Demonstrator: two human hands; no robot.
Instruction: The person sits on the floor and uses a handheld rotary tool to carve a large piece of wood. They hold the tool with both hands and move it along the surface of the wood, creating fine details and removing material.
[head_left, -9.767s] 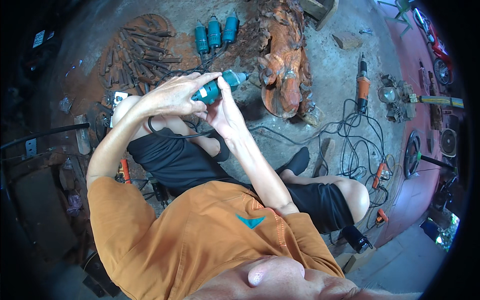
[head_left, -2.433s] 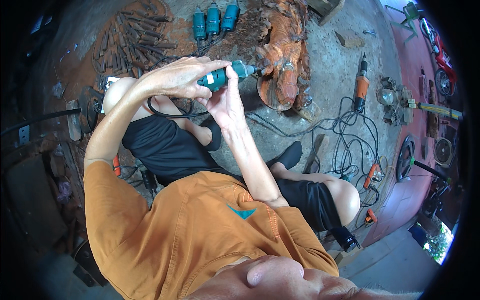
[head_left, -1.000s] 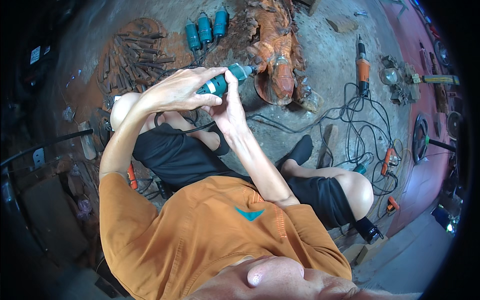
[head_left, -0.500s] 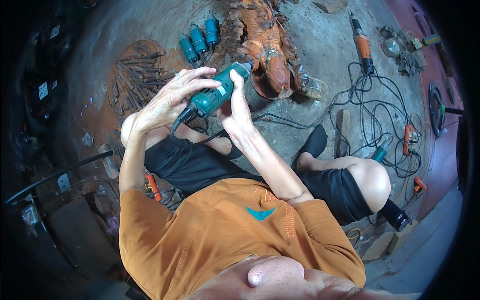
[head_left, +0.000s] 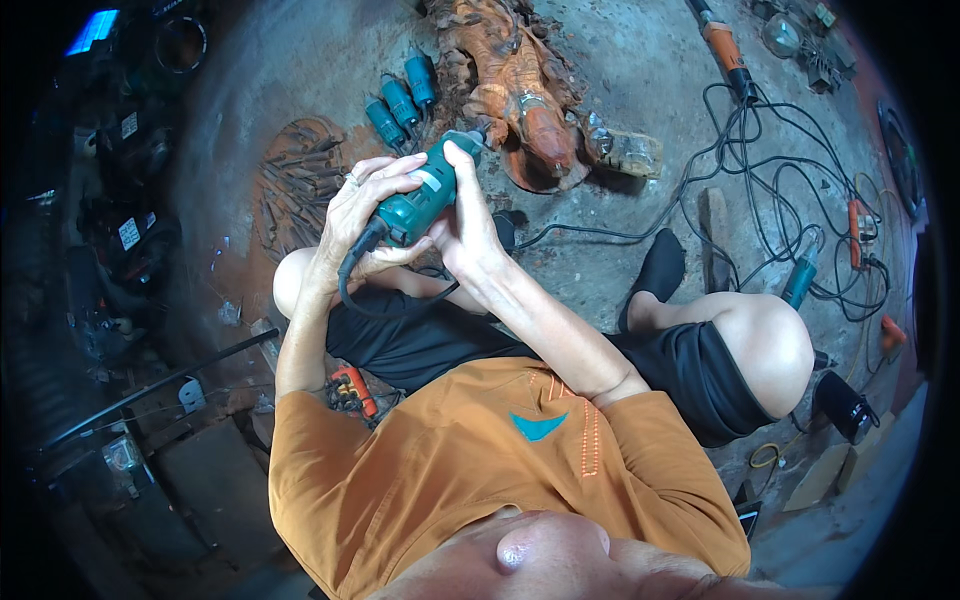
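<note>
Both hands on teal die grinder, above the lap.
I see the left hand [head_left: 365, 215] wrapped around the teal die grinder [head_left: 425, 192], right hand [head_left: 468, 225] clasping its front; the tip sits beside the orange wood carving [head_left: 520, 95] on the concrete floor [head_left: 640, 60].

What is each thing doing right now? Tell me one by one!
Left hand: wrapped around the green tool.
Right hand: gripping the green tool too.
Green power tool: held up in both hands, tip toward the carving.
Orange wood carving: lying on the floor.
Three teal tools: lying side by side, untouched.
Black cables: tangled on the floor.
</note>
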